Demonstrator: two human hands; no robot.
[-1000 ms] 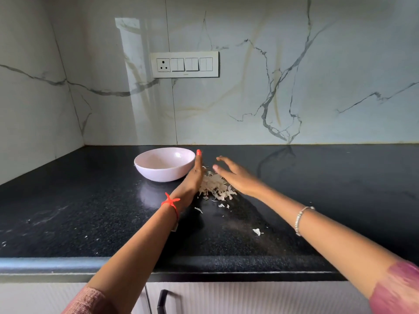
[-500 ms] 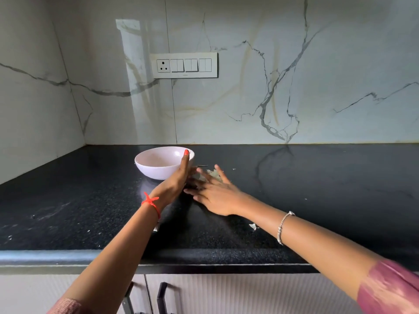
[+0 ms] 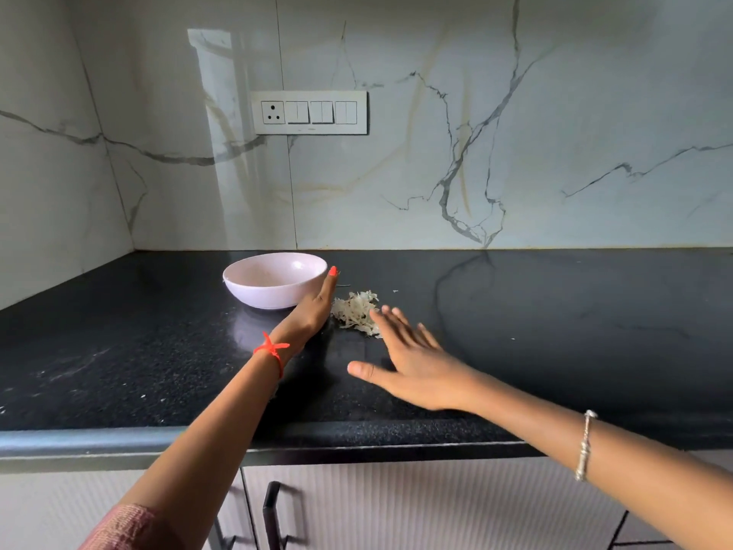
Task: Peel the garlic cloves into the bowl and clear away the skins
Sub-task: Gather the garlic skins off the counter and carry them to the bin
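Black speckled stone forms the desk, and both hands work on it. The left hand stands on its edge with straight fingers held together, gripping nothing. It forms a wall between two things. The pale bowl sits just to its left, against the back of the fingers. The heap of garlic skins lies just to its right, near the palm. The right hand is flat, palm down, with fingers spread and holding nothing. Its fingertips reach the near edge of the skins. A few loose flakes lie beyond the heap. What lies inside the bowl cannot be made out. A red thread circles the left wrist and a silver bracelet the right. Beyond both hands, a switch panel sits on the marble wall. Below the wrists is a cabinet handle.
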